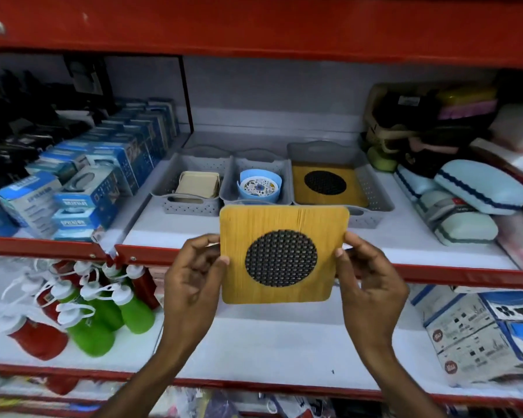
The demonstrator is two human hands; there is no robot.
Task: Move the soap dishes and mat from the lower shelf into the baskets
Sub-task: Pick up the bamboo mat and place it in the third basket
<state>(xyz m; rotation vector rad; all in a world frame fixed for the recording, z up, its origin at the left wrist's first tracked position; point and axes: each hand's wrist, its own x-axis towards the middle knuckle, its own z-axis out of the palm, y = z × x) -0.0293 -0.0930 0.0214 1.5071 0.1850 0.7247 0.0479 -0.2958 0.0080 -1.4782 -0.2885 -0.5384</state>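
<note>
Left hand (194,276) and right hand (367,277) pinch opposite edges of the mat (284,254), a square wood-grain board with a dark woven disc, held upright in front of the right basket (375,188). That perforated grey basket already holds an identical mat (326,185). Judged step: carry in progress; next, tilt flat and lower onto it.

- A red metal shelving unit (254,28) fills the view, with white shelf boards and a pale grey back panel (269,95).
- A red-edged upright divider (186,95) splits the upper bay.
- Left of it stand rows of blue and white boxes (82,179).
- At the right lie pale blue cases (480,188) with dark trim.
- On the lower shelf, green and red bottles (97,312) with white caps crowd the left; printed cartons (480,336) sit at the right.
</note>
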